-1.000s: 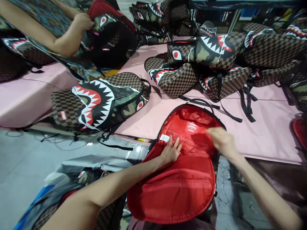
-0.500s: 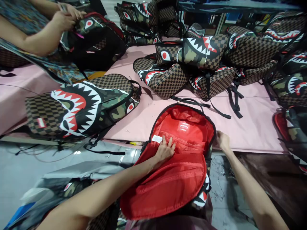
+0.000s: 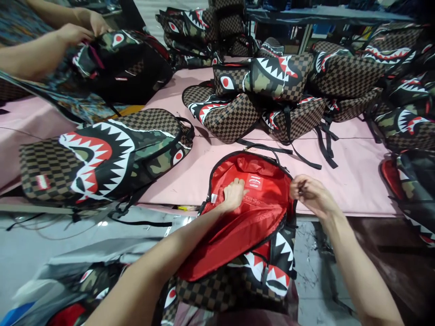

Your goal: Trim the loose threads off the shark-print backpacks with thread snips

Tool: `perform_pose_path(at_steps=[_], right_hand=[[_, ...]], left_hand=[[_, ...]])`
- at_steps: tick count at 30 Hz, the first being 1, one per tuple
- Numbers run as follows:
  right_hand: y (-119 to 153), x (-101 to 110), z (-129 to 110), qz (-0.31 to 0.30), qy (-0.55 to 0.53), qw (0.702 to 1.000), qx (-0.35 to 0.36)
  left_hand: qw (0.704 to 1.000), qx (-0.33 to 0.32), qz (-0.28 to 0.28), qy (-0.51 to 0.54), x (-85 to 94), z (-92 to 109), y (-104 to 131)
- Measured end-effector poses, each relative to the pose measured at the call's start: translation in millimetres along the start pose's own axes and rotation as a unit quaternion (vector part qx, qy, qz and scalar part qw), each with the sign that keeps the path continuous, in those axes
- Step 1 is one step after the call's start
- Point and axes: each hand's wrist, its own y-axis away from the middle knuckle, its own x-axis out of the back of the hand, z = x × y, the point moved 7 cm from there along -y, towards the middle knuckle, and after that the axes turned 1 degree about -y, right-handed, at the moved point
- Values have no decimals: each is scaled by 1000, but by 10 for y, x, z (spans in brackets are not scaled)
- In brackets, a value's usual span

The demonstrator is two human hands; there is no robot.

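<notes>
An unzipped backpack [image 3: 238, 242] with red lining tilts against the front edge of the table, its front panel folded down toward me. Checkered and camouflage patches with shark teeth show on its outside. My left hand [image 3: 234, 195] is inside, fingers curled against the red lining near a printed label [image 3: 254, 181]. Whatever it grips there is hidden. At the bag's right rim, my right hand [image 3: 314, 194] is closed with fingertips pinched on the edge. A zipper pull cannot be made out there.
On the pink table [image 3: 356, 181] a shark-mouth backpack [image 3: 102, 156] lies at left, and several others are piled at the back [image 3: 282, 77]. Another person's hands [image 3: 79, 31] work on a dark backpack [image 3: 136, 68] at upper left. A bag in grey plastic [image 3: 68, 267] sits below left.
My left hand has moved up and its spread fingers have curled. The right hand has risen slightly at the rim. The front panel has lifted and folded, showing more of its patterned outside.
</notes>
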Motion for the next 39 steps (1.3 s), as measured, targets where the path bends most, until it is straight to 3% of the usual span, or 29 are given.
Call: perform_pose_path(at_steps=[2,4,8,11,13,17,19,22,30,39], right_hand=[[-214,-313,140,-51,35,998,-33],[-449,-443,331,-64,113,991,-45],[-825,-312,706,-33,282,959,-28],[-915,-160,908,-46,346,936,-40],[-910,-61,930,-25,438,898,-33],[-861,-6,816,43,636,770,25],[-859,-57,822,36,671,739,43],[-884,-130,893,22,683,728,51],[-899,-184,1024,2,677,734,57],[-856,-131,978,6,682,729,60]], left_hand=[[1000,6,8,5,-10,-9,17],[1000,6,13,11,-31,-20,40],[999,-7,20,27,-57,-39,41],[999,-28,19,38,-61,-39,11],[998,-41,16,44,-62,-36,-11],[998,-42,13,54,-59,-40,-57],[997,-35,12,61,-56,-42,-77],[997,-20,11,74,-52,-56,-100],[994,26,19,101,-63,-180,-142],[995,-25,24,96,-51,-85,-40]])
